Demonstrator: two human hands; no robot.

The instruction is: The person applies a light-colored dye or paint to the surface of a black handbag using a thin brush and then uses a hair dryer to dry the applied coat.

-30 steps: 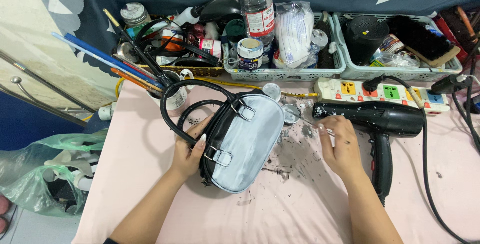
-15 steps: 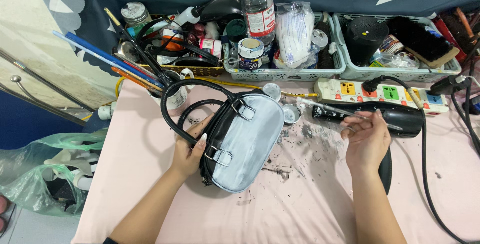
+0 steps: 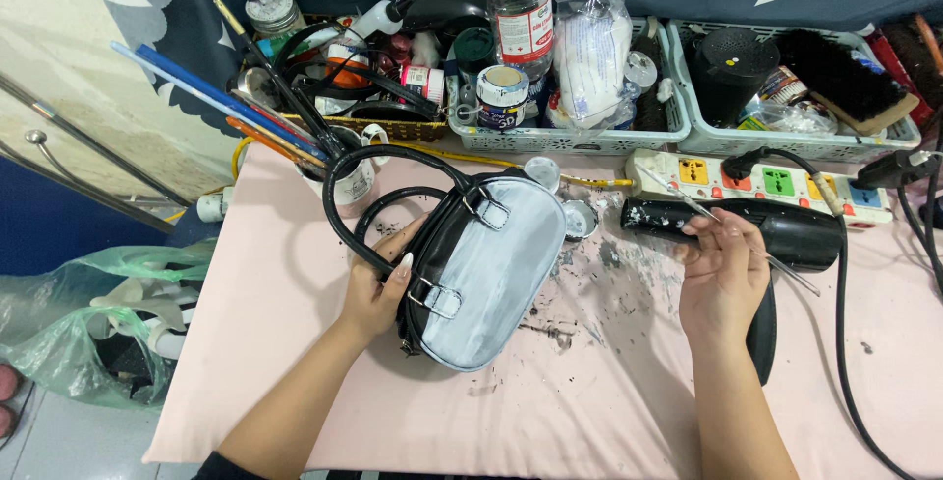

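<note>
A small black handbag with its front painted pale blue-white lies on the pink table cover, black handles looped to the upper left. My left hand grips the bag's left side by the strap buckle. My right hand is palm up to the bag's right and pinches a thin paintbrush that slants up-left over a black hair dryer. Two small open paint pots stand just beyond the bag.
A white power strip with plugged cables runs behind the dryer. Baskets of bottles, jars and brushes line the back edge. A cup of brushes stands at the back left. Dark paint flecks stain the cover. A green plastic bag lies on the floor at left.
My right hand has moved right and turned palm up over the hair dryer, carrying the thin brush. The left hand and the bag have stayed in place.
</note>
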